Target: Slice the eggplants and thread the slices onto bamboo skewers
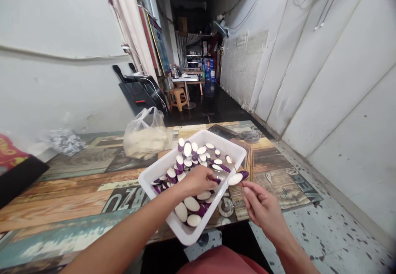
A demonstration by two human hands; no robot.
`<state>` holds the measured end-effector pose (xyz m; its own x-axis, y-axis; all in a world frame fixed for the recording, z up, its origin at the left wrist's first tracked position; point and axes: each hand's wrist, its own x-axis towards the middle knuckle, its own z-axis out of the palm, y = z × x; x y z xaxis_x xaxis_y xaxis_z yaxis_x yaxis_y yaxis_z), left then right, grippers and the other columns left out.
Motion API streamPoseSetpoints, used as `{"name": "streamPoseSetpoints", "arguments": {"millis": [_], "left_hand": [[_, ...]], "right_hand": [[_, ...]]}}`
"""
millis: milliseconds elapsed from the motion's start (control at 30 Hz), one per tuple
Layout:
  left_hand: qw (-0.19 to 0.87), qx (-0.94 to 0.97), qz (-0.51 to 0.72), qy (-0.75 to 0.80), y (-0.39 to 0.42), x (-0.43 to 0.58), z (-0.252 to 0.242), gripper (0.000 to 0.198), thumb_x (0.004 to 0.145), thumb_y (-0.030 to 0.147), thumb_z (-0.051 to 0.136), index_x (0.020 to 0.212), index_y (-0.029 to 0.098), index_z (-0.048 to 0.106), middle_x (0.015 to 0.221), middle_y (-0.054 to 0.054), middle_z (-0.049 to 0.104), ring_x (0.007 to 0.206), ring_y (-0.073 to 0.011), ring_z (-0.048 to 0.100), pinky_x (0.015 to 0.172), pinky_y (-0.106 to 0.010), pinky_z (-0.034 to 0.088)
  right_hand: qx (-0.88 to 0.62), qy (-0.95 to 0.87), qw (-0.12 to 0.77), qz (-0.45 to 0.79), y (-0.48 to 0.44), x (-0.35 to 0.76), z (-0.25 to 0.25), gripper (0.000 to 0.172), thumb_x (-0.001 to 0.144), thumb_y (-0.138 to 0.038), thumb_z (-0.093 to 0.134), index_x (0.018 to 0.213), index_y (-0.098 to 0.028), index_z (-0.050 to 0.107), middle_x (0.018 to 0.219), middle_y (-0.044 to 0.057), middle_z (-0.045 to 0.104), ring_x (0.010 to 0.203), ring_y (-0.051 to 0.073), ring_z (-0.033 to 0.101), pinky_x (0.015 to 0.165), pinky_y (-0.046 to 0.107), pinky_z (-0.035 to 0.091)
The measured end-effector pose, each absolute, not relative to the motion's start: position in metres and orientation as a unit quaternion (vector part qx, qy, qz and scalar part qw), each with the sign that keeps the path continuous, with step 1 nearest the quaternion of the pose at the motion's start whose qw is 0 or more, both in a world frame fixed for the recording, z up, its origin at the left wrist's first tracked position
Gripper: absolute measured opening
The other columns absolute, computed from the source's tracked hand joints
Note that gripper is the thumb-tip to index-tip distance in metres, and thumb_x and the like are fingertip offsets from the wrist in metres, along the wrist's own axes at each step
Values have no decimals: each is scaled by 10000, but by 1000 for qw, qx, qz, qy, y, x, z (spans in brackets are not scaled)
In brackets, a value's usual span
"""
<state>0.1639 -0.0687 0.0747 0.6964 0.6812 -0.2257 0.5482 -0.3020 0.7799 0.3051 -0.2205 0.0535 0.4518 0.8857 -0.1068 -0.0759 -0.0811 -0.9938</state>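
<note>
My left hand [199, 180] reaches into a white plastic tub [188, 237] full of cut eggplant pieces [192, 204] with pale faces and purple skin. Its fingers are closed on an eggplant piece [217, 181], of which only a bit of purple skin shows. My right hand [262, 206], just outside the tub's right rim, pinches a thin skewer. On that skewer sit eggplant slices [235, 179], held beside the rim with a white cut face showing. The skewer itself is mostly hidden by the slices and fingers.
Thin wooden skewers [250, 164] lie on the patterned wood-look table [133, 201] right of the tub. A plastic bag with pale contents [144, 142] stands behind left. A crumpled grey bag [250, 135] lies at the back right. Crumpled silvery material [66, 142] is far left.
</note>
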Motion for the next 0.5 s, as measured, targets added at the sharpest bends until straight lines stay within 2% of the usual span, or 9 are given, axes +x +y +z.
{"name": "streamPoseSetpoints", "arguments": {"millis": [100, 200, 367, 500], "left_hand": [[653, 636, 129, 391, -56, 158, 81, 166, 669, 254, 664, 782, 132, 667, 724, -40, 612, 616, -123, 554, 548, -216, 400], [767, 486, 193, 371, -45, 153, 81, 156, 684, 191, 672, 813, 105, 652, 752, -47, 602, 544, -60, 503, 482, -162, 384], [836, 368, 220, 342, -37, 151, 75, 90, 720, 109, 638, 808, 93, 628, 849, -93, 619, 534, -39, 488, 445, -129, 396], [845, 350, 218, 339, -38, 152, 76, 90, 736, 107, 625, 823, 83, 621, 888, -111, 623, 538, -40, 499, 437, -123, 414]], "right_hand": [[-621, -375, 520, 451, -233, 307, 53, 451, 792, -496, 505, 1074, -146, 545, 506, -71, 470, 257, 24, 350, 261, 135, 217], [-626, -410, 462, 476, -246, 306, 52, 459, 821, -494, 446, 1098, -137, 527, 518, -66, 490, 251, 36, 412, 262, 133, 242], [-639, -418, 442, 470, -256, 302, 50, 440, 844, -472, 407, 1099, -136, 535, 521, -68, 486, 263, 38, 446, 275, 125, 258], [-643, -416, 460, 449, -255, 298, 47, 453, 839, -487, 404, 1087, -142, 561, 509, -72, 461, 253, 30, 397, 267, 129, 224]]}}
